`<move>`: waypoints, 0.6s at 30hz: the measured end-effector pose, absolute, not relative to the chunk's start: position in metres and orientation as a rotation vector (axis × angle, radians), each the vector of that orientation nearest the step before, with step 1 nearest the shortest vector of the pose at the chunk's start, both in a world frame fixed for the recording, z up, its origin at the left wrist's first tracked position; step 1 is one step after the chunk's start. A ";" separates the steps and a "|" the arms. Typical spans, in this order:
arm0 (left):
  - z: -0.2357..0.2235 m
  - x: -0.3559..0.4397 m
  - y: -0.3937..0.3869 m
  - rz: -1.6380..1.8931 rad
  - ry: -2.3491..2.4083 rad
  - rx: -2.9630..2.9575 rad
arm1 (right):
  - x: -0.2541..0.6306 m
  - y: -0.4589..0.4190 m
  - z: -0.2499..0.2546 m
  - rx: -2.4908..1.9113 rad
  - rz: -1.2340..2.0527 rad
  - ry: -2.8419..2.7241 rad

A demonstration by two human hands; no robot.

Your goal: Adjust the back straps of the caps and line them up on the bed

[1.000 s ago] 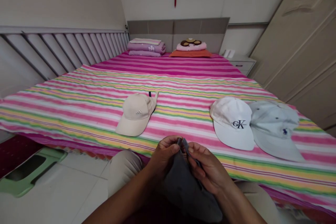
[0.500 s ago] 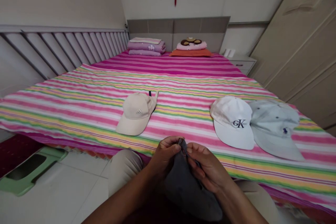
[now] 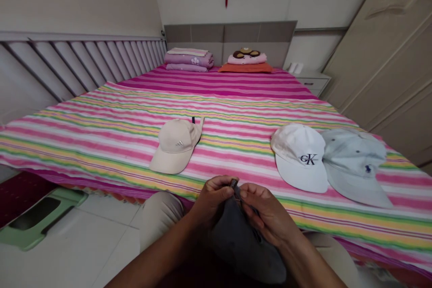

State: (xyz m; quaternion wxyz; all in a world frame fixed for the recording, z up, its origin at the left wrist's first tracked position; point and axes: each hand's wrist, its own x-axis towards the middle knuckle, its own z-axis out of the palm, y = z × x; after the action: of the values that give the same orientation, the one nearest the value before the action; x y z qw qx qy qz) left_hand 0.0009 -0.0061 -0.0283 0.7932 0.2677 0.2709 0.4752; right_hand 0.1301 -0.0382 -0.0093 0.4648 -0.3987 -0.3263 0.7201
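Over my lap hangs a dark grey cap, its strap end pinched up between both hands. My left hand is closed on the strap's left side, thumb against the fingers. Opposite it, my right hand grips the strap and the cap's edge, thumb and forefinger together. The fingers partly hide the strap's fastening. On the bed ahead lies a beige cap with its strap undone and sticking up. To the right, a white cap with "CK" letters touches a pale grey-green cap.
A striped sheet covers the bed. Folded purple bedding and an orange pillow lie by the headboard. A green stool stands on the floor at left. A nightstand is at far right.
The strap end between my fingertips has shifted slightly, showing a little more above them. Both hands keep their grip on the dark grey cap; the other caps lie still.
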 end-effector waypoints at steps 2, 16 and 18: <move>-0.028 0.001 -0.006 1.029 0.588 0.573 | 0.130 -0.039 -0.010 -0.968 1.754 -0.796; -0.033 -0.001 -0.006 1.030 0.566 0.753 | 0.128 -0.041 -0.012 -1.019 1.661 -0.842; -0.034 -0.002 -0.006 1.036 0.562 0.823 | 0.127 -0.042 -0.011 -1.005 1.674 -0.819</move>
State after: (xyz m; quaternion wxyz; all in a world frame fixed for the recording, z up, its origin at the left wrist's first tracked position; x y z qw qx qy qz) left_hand -0.0016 -0.0059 -0.0336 0.7525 0.3770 0.2575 0.4746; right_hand 0.1272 -0.0416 -0.0108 0.4899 -0.4139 -0.3371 0.6893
